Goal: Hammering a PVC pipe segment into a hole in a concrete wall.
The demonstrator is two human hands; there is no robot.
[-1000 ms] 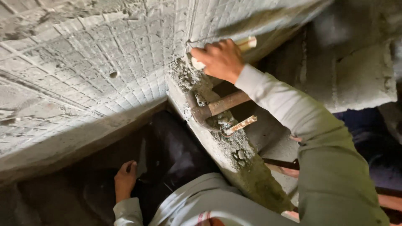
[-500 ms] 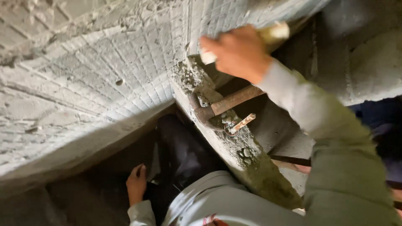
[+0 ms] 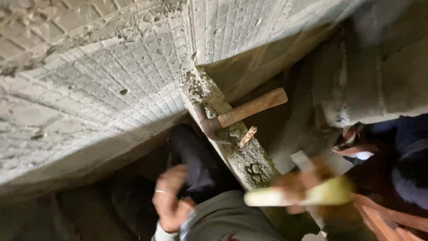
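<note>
Right hand, blurred, grips a pale-handled tool just below the concrete ledge. Left hand hangs loosely curled, empty. Ledge remains crusted with mortar; gridded wall above looks scored. Hammer and rusty bolt obstruct the ledge top.

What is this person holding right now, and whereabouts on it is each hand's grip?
The right hand grips a pale yellowish handle near its middle; motion blur hides what tool it belongs to. The left hand looks loosely curled and seems to hold nothing.
</note>
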